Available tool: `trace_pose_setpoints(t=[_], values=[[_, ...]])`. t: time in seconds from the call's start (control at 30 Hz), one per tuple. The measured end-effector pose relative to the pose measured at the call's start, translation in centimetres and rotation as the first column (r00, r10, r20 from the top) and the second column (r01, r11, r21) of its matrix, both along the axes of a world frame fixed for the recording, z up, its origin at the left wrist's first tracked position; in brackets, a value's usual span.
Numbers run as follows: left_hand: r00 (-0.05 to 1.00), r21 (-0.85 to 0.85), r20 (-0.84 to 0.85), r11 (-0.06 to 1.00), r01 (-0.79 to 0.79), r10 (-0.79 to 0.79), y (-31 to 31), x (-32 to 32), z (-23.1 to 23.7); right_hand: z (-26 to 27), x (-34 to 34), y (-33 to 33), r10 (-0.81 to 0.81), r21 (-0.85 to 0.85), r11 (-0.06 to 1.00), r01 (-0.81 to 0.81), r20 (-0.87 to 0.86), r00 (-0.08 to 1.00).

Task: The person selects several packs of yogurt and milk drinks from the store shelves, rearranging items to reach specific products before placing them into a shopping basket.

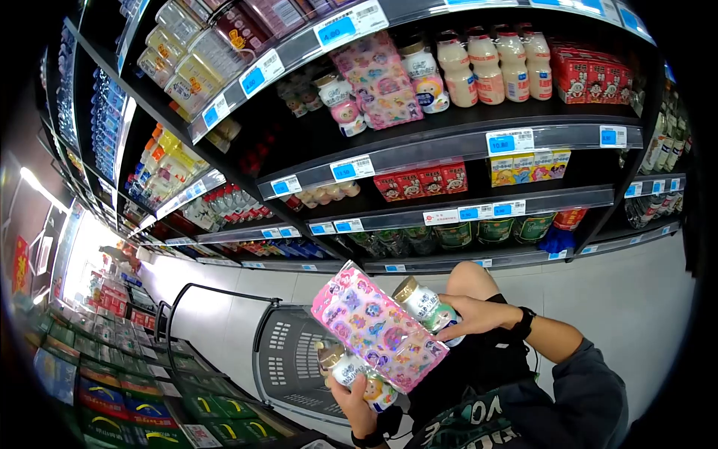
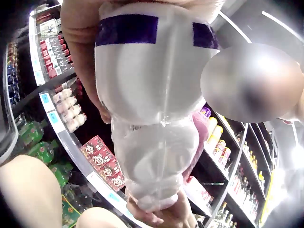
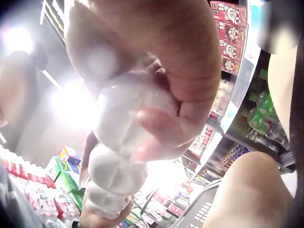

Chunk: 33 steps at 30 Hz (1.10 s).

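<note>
A pack of two white bottles with gold caps, a left bottle [image 1: 348,368] and a right bottle [image 1: 422,299], has a pink sticker sheet [image 1: 381,329] between them. It is held tilted above the person's lap. The left hand [image 1: 354,404] grips the left bottle, its thumb on the front. Round the right bottle's lower part curls the right hand [image 1: 479,316]. In the left wrist view the bottle's white back [image 2: 152,80] fills the middle, under clear wrap. The right wrist view has the right hand's fingers [image 3: 164,128] bent against a white bottle [image 3: 126,107].
A grey shopping basket [image 1: 288,359] stands on the floor left of the person. Ahead, a shelf edge [image 1: 449,150] runs below a similar pack [image 1: 378,82], pink-white drink bottles [image 1: 486,67] and red boxes [image 1: 594,75]. Green cartons [image 1: 112,426] are stacked at lower left.
</note>
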<state>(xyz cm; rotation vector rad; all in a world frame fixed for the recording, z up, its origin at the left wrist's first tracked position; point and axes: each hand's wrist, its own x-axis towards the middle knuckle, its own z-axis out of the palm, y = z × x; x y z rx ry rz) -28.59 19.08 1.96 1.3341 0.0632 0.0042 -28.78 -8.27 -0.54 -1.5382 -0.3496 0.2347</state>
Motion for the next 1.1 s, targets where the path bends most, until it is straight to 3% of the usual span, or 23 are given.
trace_pose_setpoints(t=[0.13,0.2,0.27,0.33,0.5,0.6,0.7,0.77,0.93,1.0,1.07,1.1], values=[[0.996,-0.053,-0.063,0.996,-0.065,0.062,0.3,-2.1,-0.3,-0.5,-0.3,1.2,-0.076,0.055,0.995,0.078,-0.038,0.996],[0.999,0.023,0.006,0.999,0.041,-0.041,0.5,-2.7,-0.4,-0.9,-0.7,1.1,-0.101,0.044,0.994,0.102,-0.009,0.995],[0.996,-0.007,0.003,0.996,0.093,-0.093,0.3,-2.8,-0.1,-0.4,-1.3,0.8,-0.139,0.049,0.989,0.138,0.006,0.990],[0.987,0.083,0.062,0.986,0.146,-0.151,0.1,-2.6,-0.1,0.4,-1.8,0.3,-0.148,-0.043,0.988,0.151,0.062,0.987],[0.988,0.122,0.018,0.981,0.153,-0.156,-0.2,-1.9,-0.2,1.3,-2.6,-0.2,-0.214,-0.061,0.974,0.220,0.094,0.972],[0.988,0.119,-0.031,0.981,0.155,-0.152,-0.4,-1.9,-0.1,1.5,-3.0,-0.7,-0.178,-0.128,0.977,0.173,-0.028,0.984],[0.990,0.089,-0.056,0.987,0.132,-0.127,0.9,-1.5,-2.1,1.3,-2.9,-0.5,-0.216,-0.099,0.970,0.220,0.054,0.975],[0.990,-0.124,-0.113,0.990,0.066,-0.080,1.4,-1.1,-2.7,1.4,-2.7,-0.3,-0.187,-0.102,0.975,0.199,0.115,0.976],[0.983,-0.234,-0.177,0.972,0.001,-0.044,3.1,-0.9,-4.2,0.7,-1.9,0.5,-0.084,-0.045,0.995,0.084,0.021,0.996],[0.971,-0.315,-0.240,0.944,-0.099,0.021,3.6,-0.9,-3.5,1.0,-1.7,0.5,0.103,0.232,0.972,-0.041,-0.263,0.959],[0.967,-0.334,-0.245,0.930,-0.154,0.071,4.9,-0.7,-2.4,0.2,-1.5,0.2,0.066,0.239,0.971,-0.031,-0.140,0.988],[0.980,-0.249,-0.136,0.953,-0.175,0.144,5.9,-0.3,-2.0,-0.1,-1.7,-0.3,0.065,0.254,0.967,-0.026,-0.146,0.987]])
